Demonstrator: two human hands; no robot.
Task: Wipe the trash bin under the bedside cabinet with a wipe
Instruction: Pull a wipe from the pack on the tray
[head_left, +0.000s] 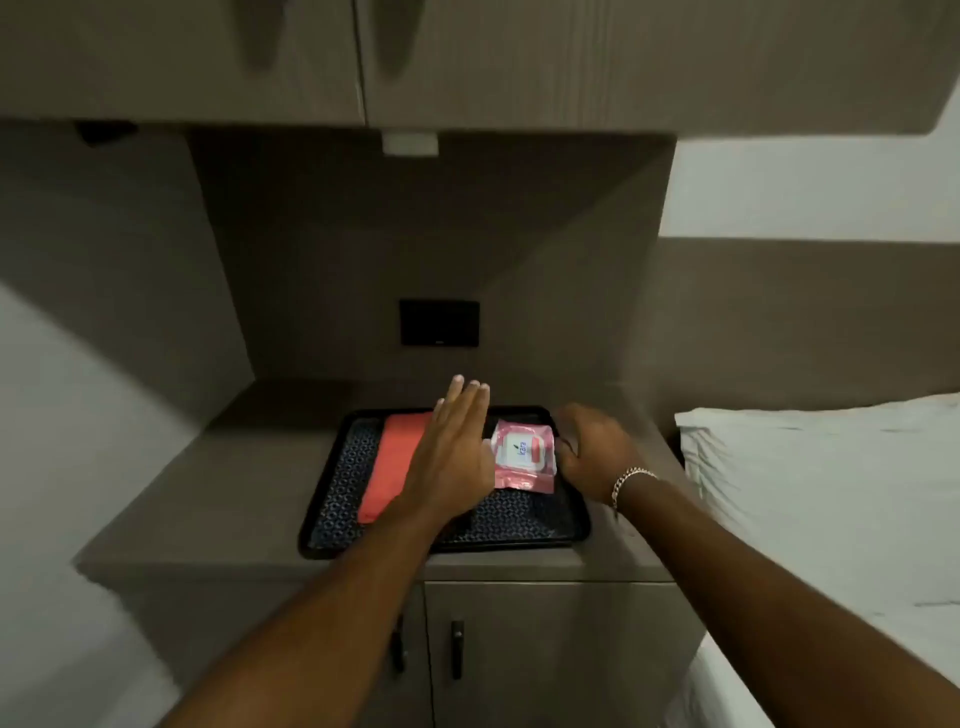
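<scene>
Your flat, open left hand (457, 447) hovers over the black patterned rectangular tray (337, 493) on the brown bedside cabinet's (208, 499) top. Your curled right hand (589, 447) touches the pink "kara" wipes packet (522, 454) at the tray's far right corner; whether it grips is unclear.

Dim indoor light, niche above the bench (218, 499) deep in shadow, brighter white wall (810, 187) and bed (831, 493) at right, soft blur throughout, wide-angle bending at the edges, no glare
</scene>
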